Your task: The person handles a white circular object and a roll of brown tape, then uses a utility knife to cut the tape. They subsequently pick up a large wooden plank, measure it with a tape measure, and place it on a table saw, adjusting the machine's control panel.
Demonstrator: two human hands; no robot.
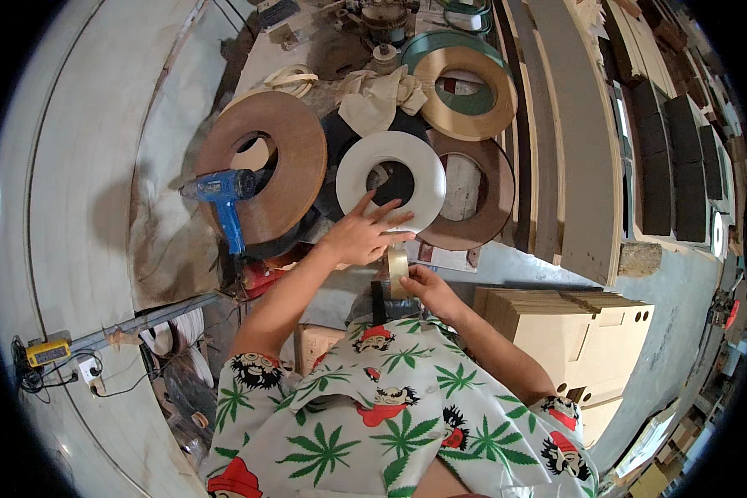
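My left hand reaches over the near edge of a white roll of edge banding, fingers spread and lying on or just above it. In front of my body, my right hand is closed on a roll of clear yellowish packing tape, seen nearly edge-on. The tape roll sits just below the left fingertips. Whether a strip of tape runs between the two hands cannot be made out. The white roll lies flat on darker rolls.
A brown roll carries a blue heat gun on the left. A tan roll and a dark brown roll lie right, beside a crumpled cloth. Long boards and stacked cut panels stand further right.
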